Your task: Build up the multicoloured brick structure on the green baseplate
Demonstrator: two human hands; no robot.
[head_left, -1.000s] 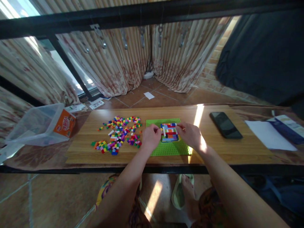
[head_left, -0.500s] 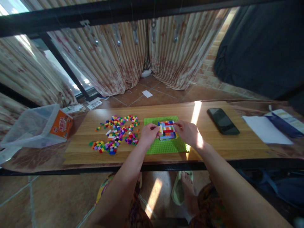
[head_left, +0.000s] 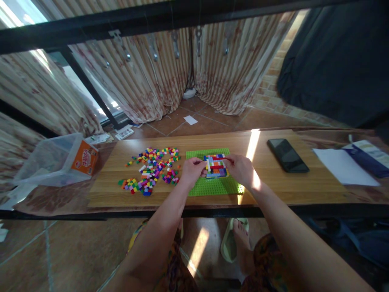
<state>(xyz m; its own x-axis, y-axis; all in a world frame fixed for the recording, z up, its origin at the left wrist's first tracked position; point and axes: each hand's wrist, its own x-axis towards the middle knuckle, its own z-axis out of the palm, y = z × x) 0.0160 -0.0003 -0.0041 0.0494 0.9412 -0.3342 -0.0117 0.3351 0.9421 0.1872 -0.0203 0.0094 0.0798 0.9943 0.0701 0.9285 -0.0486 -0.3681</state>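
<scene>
A small structure of multicoloured building bricks (head_left: 216,170) stands on a green studded baseplate (head_left: 209,189). My left hand (head_left: 193,169) is at its left side, thumb and forefinger pinched on a white brick (head_left: 208,166) at the structure's edge. From the right, my right hand (head_left: 238,167) has its fingers closed on the upper right edge of the structure; its fingertips are partly hidden. To the left of the baseplate, many loose bricks (head_left: 154,162) in mixed colours lie spread over the wooden board (head_left: 258,194).
A black phone (head_left: 287,155) lies on the board's right part. White paper (head_left: 343,166) and a blue-and-white packet (head_left: 369,156) are beyond it. A clear plastic box (head_left: 50,160) with an orange label stands at the far left. Curtains hang behind the table.
The whole view has shifted slightly. Both hands stay at the brick structure, and the white brick at my left fingertips looks more upright against its left edge.
</scene>
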